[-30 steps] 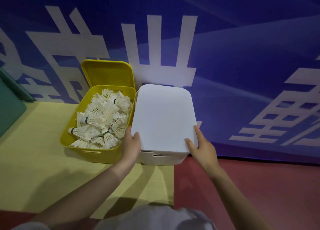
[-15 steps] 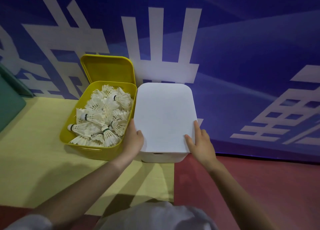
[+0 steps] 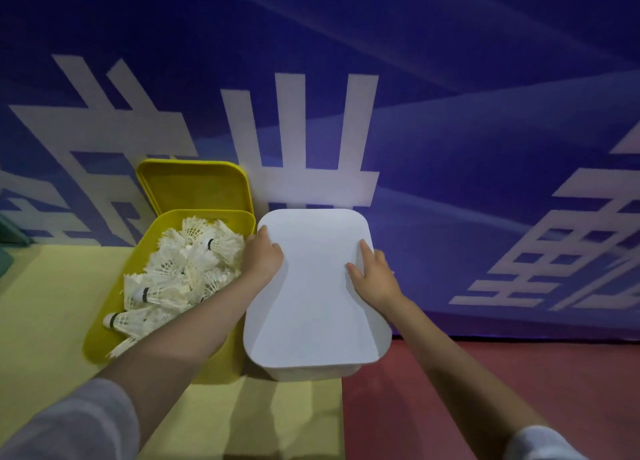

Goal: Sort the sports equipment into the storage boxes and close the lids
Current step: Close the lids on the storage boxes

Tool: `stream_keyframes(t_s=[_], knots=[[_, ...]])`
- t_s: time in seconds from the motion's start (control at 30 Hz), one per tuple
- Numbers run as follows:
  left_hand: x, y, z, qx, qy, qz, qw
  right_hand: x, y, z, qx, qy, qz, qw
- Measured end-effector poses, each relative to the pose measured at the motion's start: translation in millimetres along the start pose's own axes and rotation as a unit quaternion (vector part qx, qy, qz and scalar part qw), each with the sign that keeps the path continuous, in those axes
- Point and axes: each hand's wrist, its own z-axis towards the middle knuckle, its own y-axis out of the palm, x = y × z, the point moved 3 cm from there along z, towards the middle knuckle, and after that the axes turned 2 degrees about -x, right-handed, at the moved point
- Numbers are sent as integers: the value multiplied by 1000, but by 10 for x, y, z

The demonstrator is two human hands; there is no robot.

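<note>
At the far left a green object (image 3: 7, 251) pokes in at the frame edge, too cropped to identify. Next comes the open yellow plastic storage box (image 3: 104, 335), standing on the yellow floor mat (image 3: 45, 321) and filled with a heap of white feathered shuttlecocks (image 3: 173, 279). Its yellow rounded-rectangle lid (image 3: 197, 186) stands nearly upright just behind the box's far rim, leaning toward the blue banner wall with large white lettering (image 3: 450, 113).

Touching the yellow box's right side is the white plastic storage box (image 3: 311, 371), straddling the seam between the mat and the red floor (image 3: 485, 390). Its flat white lid (image 3: 311, 303) already lies across the top, long axis running away from the person.

The left hand (image 3: 265, 255) rests on the lid's far-left edge, its grip loosely curled over that edge with the fingers reaching toward the far corner; how firmly it clamps I cannot tell. The right hand (image 3: 375, 276) lies flat along the right edge, fingers straight and spread apart, pressing down rather than gripping.

The white box looks all but closed; a last downward press should seat it. What remains, I judge, is the yellow lid. It lies forward and left of both hands, its long axis crossing left to right, and the left hand is plainly the nearer, needing only a short reach over the shuttlecocks to tip it forward onto the box.
</note>
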Motion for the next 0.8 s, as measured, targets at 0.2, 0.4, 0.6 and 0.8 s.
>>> stream_keyframes(t_s=[0.2, 0.4, 0.6, 0.8], knots=[[13, -12, 398, 14, 29, -74, 997, -64, -81, 481, -12, 5, 20, 1000], [-131, 4, 682, 35, 11, -81, 996, -117, -93, 821, 22, 13, 62, 998], [-72, 81, 807, 48, 59, -38, 996, -35, -130, 1168, 54, 42, 153, 986], [-127, 77, 897, 35, 45, -109, 992, -33, -146, 1219, 67, 45, 291, 953]])
